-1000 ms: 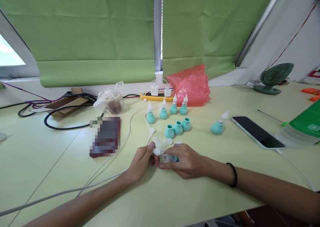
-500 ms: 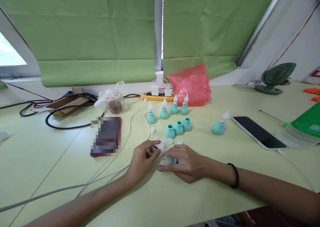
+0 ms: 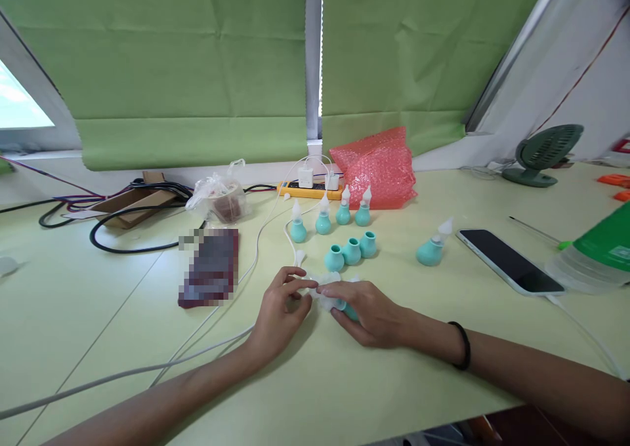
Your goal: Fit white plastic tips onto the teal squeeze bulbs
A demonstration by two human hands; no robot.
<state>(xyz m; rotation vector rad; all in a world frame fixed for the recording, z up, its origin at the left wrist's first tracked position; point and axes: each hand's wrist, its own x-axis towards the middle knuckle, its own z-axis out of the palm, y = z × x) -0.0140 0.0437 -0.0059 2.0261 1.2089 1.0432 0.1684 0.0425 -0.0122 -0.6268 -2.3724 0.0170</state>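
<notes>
My right hand curls around a teal squeeze bulb with a clear tubular piece at its left end, mostly covered by the fingers. Just left, my left hand has its thumb and forefinger apart, and the forefinger reaches the small translucent plastic parts in front of the right fingertips. Nothing shows gripped in it. Beyond the hands, three teal bulbs with open necks stand in a row. Farther back, several bulbs carry clear pointed nozzles. One tilted bulb with a nozzle rests to the right.
A phone with a cable and a green-labelled bottle are at the right. Red bubble wrap and a power strip lie at the back. White cables cross the left side, near a dark red packet.
My right hand has turned and brought the bulb's clear end up and left toward the loose parts. My left thumb and forefinger have spread, and the forefinger has stretched rightward.
</notes>
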